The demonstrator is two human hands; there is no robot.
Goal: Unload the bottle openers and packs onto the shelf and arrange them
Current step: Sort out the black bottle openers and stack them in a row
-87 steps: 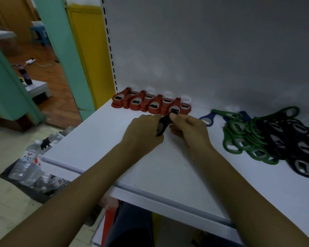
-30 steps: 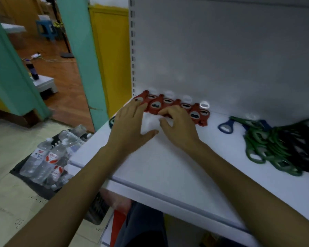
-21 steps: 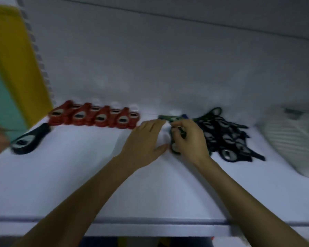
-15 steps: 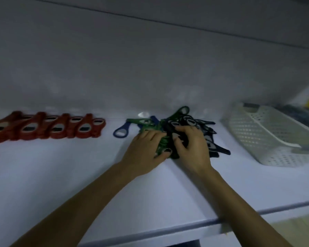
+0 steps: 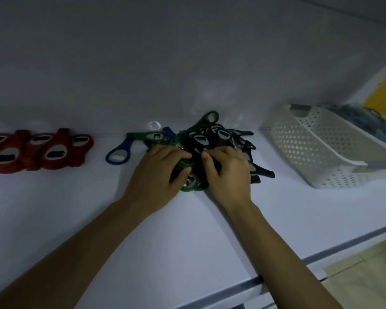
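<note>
A tangled pile of green bottle openers (image 5: 206, 121) and black bottle openers (image 5: 201, 139) lies at the back of the white shelf (image 5: 187, 241). My left hand (image 5: 158, 175) is on the pile's left side, with fingers and thumb curled round green openers. My right hand (image 5: 228, 172) is on the right side, its fingers curled into the black openers. The two hands almost touch over the pile. A blue opener (image 5: 118, 152) lies just left of it. A neat row of red openers (image 5: 42, 150) stands along the back at far left.
A white perforated basket (image 5: 321, 150) sits tilted at the right of the shelf, with dark blue items behind it. The grey back panel rises close behind the openers. The shelf's front edge runs across the lower right, with floor tiles below it.
My view has swung right from the red row to the mixed pile. Both hands left the red openers and now dig into the green and black ones.
</note>
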